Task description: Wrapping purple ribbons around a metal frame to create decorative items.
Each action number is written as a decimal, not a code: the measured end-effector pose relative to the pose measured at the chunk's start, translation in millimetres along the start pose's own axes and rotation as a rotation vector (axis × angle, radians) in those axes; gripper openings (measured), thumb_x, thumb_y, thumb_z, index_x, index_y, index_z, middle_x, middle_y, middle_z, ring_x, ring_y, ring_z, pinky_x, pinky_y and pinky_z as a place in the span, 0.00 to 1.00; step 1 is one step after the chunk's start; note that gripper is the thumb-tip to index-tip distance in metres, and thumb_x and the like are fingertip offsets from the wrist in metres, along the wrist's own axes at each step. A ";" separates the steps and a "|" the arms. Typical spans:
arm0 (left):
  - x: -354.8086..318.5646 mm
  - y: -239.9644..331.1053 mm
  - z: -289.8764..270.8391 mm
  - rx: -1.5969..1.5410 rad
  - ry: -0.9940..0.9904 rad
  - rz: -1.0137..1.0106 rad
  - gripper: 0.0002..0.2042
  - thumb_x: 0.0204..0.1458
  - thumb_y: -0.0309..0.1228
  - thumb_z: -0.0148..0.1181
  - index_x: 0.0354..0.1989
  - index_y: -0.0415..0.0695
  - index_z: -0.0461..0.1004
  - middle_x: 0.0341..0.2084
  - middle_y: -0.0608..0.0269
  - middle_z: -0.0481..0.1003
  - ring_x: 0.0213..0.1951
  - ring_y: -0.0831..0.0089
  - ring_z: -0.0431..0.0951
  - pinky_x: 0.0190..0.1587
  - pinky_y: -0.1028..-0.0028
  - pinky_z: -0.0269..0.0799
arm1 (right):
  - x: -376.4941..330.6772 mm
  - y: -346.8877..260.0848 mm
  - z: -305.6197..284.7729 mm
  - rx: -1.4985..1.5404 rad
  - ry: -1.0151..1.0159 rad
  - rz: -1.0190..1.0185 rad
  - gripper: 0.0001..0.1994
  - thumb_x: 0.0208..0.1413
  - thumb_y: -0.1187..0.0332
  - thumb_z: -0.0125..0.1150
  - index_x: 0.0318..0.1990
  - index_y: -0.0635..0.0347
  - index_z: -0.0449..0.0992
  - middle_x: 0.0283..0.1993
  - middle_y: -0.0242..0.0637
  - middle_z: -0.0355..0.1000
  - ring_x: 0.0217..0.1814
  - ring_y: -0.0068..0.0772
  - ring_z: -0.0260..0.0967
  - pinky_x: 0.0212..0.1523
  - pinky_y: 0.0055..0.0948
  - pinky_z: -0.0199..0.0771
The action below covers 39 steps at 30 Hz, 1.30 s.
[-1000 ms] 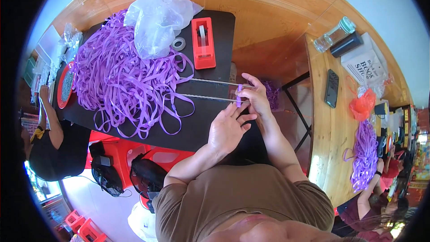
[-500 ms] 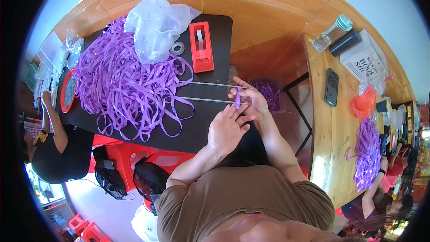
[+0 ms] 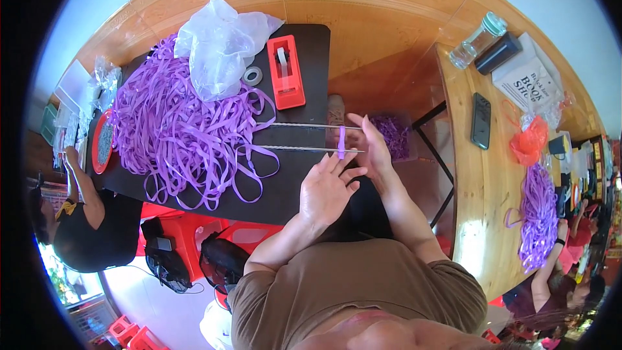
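Note:
Two thin metal rods [image 3: 298, 149] run side by side from the dark table's edge toward me. A short purple ribbon band [image 3: 341, 142] spans both rods near their free ends. Just below the band, my left hand [image 3: 327, 191] is open, palm up, with its fingertips close to the band's lower end. My right hand [image 3: 374, 149] is open too, fingers apart around the rod tips; some of its fingers are partly hidden behind the rods. Whether either hand touches the band is unclear. A large heap of purple ribbon loops [image 3: 181, 123] covers the table to the left of the rods.
On the dark table [image 3: 314, 58] are a red tape dispenser [image 3: 286, 71], a tape roll [image 3: 253, 76], a plastic bag [image 3: 217, 45] and a red tray [image 3: 102, 142]. A bin of purple pieces [image 3: 392, 136] stands below. The wooden table [image 3: 479, 181] holds a phone [image 3: 480, 120]. A person [image 3: 97, 227] works at left.
My right hand has moved slightly right, its fingers opening away from the purple band. My left hand stays nearly still below the rods. The whole view has shifted a little.

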<state>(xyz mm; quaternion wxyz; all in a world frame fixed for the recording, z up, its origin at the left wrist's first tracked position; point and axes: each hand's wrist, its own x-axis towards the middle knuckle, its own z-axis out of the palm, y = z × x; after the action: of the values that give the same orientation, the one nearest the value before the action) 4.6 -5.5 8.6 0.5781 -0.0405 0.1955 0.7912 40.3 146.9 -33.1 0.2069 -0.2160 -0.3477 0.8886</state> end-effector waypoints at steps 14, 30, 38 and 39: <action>1.4 -2.7 -6.3 -0.021 -0.002 0.018 0.20 0.54 0.43 0.49 0.52 0.46 0.67 0.51 0.64 0.69 0.48 0.68 0.67 0.49 0.68 0.59 | -21.6 -17.4 24.4 -1.166 0.106 -0.775 0.15 0.45 0.76 0.62 0.43 0.60 0.70 0.26 0.38 0.75 0.24 0.32 0.74 0.26 0.28 0.70; -1.8 1.0 0.6 0.014 0.011 0.008 0.21 0.50 0.36 0.50 0.54 0.47 0.67 0.49 0.64 0.69 0.46 0.68 0.69 0.48 0.69 0.60 | -16.9 -15.9 24.7 -0.917 0.056 -0.501 0.15 0.48 0.82 0.60 0.43 0.63 0.66 0.25 0.32 0.72 0.26 0.14 0.66 0.27 0.16 0.63; -0.8 -0.6 -0.5 0.037 0.023 0.011 0.21 0.50 0.36 0.49 0.54 0.47 0.67 0.49 0.65 0.68 0.45 0.68 0.68 0.47 0.69 0.59 | -16.6 -13.4 23.4 -1.084 0.098 -0.544 0.15 0.47 0.80 0.61 0.44 0.62 0.68 0.26 0.32 0.75 0.21 0.14 0.65 0.22 0.17 0.62; -0.6 -1.1 -2.2 0.046 0.021 0.016 0.22 0.50 0.37 0.49 0.54 0.47 0.66 0.49 0.65 0.68 0.45 0.68 0.68 0.47 0.70 0.59 | -17.6 -14.3 25.8 -1.216 0.117 -0.617 0.16 0.46 0.80 0.61 0.44 0.62 0.69 0.26 0.32 0.76 0.20 0.16 0.66 0.21 0.18 0.62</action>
<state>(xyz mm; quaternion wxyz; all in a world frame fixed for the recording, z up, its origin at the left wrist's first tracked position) 5.5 -6.6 6.5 0.5704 -0.0337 0.2202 0.7906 44.2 133.7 -1.5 0.3108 -0.2324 -0.8190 0.4226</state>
